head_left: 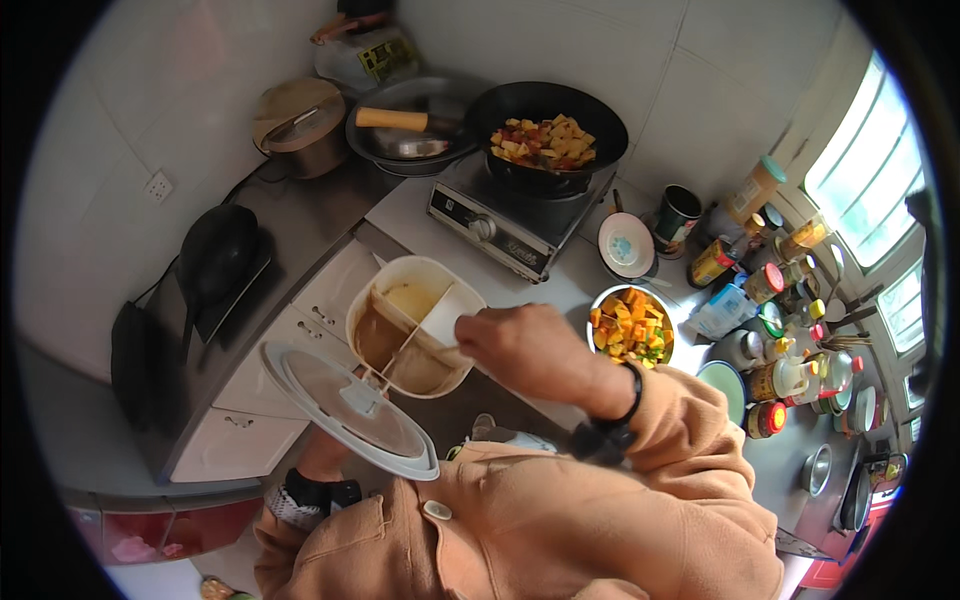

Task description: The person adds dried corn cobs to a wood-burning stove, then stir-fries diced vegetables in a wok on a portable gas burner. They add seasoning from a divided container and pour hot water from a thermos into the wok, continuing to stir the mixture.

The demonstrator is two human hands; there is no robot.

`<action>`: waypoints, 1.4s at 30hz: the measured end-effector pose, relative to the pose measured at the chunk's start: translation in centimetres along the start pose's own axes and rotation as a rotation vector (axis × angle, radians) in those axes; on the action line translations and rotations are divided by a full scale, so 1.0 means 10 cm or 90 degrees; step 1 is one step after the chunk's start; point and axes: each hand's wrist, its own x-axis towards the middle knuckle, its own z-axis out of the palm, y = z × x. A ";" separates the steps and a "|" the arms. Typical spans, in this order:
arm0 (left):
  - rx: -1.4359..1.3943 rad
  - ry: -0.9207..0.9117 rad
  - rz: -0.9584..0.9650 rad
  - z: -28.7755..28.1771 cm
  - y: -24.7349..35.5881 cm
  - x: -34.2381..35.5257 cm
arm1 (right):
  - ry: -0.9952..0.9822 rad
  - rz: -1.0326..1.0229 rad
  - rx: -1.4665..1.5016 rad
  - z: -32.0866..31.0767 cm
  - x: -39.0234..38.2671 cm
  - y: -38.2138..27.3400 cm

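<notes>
My left hand (323, 456) comes up from below and holds a divided seasoning box (362, 287) in front of me. Its hinged, clear-topped lid (350, 405) hangs open towards me and hides most of that hand's fingers. The box's compartments hold brown and pale powders. Over the box's right side is my right hand (515, 345), its fingers closed in a pinch at the white compartment. What those fingers grip is too hidden to name. Beyond the box, a black wok (610, 130) with diced yellow and reddish food sits on a portable gas stove (490, 225).
A white-rimmed bowl of orange and green diced vegetables (632, 325) stands right of my right hand, near a small pink-rimmed bowl (627, 246). Crowded jars and bottles (770, 330) line the window side. A lidded pot (300, 130) and a metal pan with a wooden-handled tool (393, 119) stand at back left.
</notes>
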 end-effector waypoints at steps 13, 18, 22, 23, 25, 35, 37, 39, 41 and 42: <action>-0.290 -0.109 -0.172 -0.14 1.42 2.08 | 0.333 0.385 0.318 -0.31 1.08 0.94; -0.085 -0.150 -0.168 -0.26 1.78 2.88 | 0.365 0.338 -0.067 -0.28 1.44 1.05; 0.041 -0.399 -0.095 -0.31 1.86 3.41 | 0.335 0.427 0.028 -0.31 1.63 1.18; 0.042 -0.411 -0.098 -0.30 1.85 3.50 | 0.359 0.476 0.097 -0.32 1.65 1.23; 0.044 -0.436 -0.103 -0.27 1.84 3.65 | 0.372 0.564 0.234 -0.34 1.65 1.34; -0.040 -0.475 -0.074 -0.05 1.63 3.98 | 0.531 0.571 0.503 -0.67 1.52 1.85; -0.016 -0.416 -0.084 -0.08 1.55 4.00 | 0.552 0.580 0.501 -0.72 1.50 1.93; -0.011 -0.375 -0.071 -0.15 1.51 3.98 | 0.564 0.568 0.492 -0.78 1.46 2.04; -0.200 -0.333 -0.226 -0.24 1.52 3.94 | 0.582 0.545 0.488 -0.85 1.43 2.18; -0.315 -0.313 -0.298 -0.28 1.54 3.92 | 0.601 0.528 0.497 -0.89 1.41 2.27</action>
